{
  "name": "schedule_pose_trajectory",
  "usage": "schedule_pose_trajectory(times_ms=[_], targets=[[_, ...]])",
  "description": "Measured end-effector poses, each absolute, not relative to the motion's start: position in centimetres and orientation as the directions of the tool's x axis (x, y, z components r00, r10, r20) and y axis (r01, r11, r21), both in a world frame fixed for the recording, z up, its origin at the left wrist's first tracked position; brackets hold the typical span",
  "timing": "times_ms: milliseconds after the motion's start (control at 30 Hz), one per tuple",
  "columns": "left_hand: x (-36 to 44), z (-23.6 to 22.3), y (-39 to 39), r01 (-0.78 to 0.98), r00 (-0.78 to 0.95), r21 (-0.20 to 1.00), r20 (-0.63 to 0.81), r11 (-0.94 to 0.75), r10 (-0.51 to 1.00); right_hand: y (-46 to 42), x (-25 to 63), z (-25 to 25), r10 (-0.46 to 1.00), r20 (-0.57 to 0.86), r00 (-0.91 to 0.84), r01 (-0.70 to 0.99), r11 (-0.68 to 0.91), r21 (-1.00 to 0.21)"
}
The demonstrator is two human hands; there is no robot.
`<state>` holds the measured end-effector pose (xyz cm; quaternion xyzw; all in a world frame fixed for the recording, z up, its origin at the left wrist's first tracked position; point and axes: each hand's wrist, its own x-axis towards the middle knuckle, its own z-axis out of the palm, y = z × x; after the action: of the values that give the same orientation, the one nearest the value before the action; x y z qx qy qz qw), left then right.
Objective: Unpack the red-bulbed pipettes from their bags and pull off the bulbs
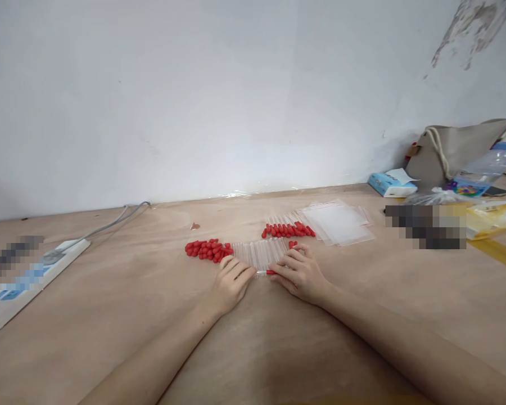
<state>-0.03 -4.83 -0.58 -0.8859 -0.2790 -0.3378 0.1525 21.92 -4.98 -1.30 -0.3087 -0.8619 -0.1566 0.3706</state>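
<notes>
A row of clear plastic tubes (259,252) lies side by side on the wooden table (109,292). My left hand (231,284) and my right hand (298,274) meet at the row's near edge, fingers curled together on one clear tube with a red cap (265,273). Loose red caps (206,249) are heaped to the left of the row. A second row of tubes with red caps (287,229) lies just behind. A few red caps (293,244) show by my right fingers.
Clear plastic bags (337,222) are stacked to the right of the tubes. A white power strip (29,275) with a grey cable lies at left. A beige drawstring bag (455,149), tissue pack (390,184) and yellow packets (493,216) sit at far right by the wall.
</notes>
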Motion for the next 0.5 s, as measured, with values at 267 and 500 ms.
schedule_pose_trajectory(times_ms=[267,500], targets=[[-0.4,-0.6,-5.3,0.559,0.643,-0.097,0.677,-0.823,0.357,-5.5,22.5,-1.2,0.345,0.757,-0.555,0.65,0.748,0.135],[-0.3,-0.8,-5.7,0.54,0.628,-0.036,0.682,-0.841,0.374,-6.0,22.9,-1.2,0.231,0.798,-0.557,0.616,0.76,0.209]])
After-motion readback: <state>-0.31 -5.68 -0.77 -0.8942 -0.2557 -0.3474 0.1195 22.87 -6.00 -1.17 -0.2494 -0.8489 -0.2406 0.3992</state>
